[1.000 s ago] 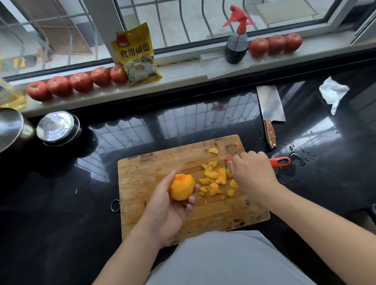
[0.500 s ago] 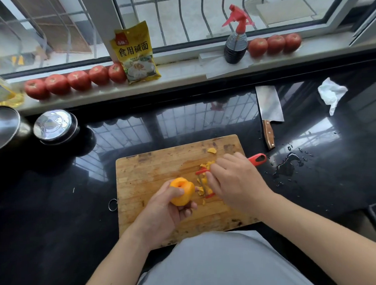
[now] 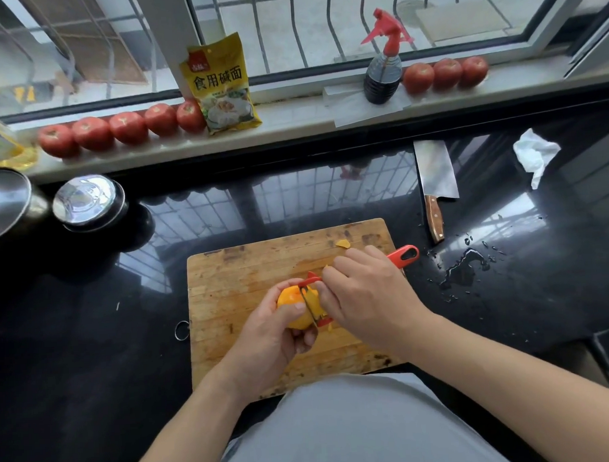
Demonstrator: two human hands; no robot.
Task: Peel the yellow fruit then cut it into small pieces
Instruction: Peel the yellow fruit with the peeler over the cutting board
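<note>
The left hand (image 3: 276, 333) holds the yellow fruit (image 3: 294, 310) just above the wooden board (image 3: 235, 286), fingers wrapped round it. The right hand (image 3: 365, 298) grips the red peeler (image 3: 403, 256). Its blade lies across the fruit's right side, so the next peel starts there.

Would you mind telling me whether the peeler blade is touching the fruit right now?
Touching. The head view shows the peeler blade lying across the fruit, with no gap visible between them.
</note>
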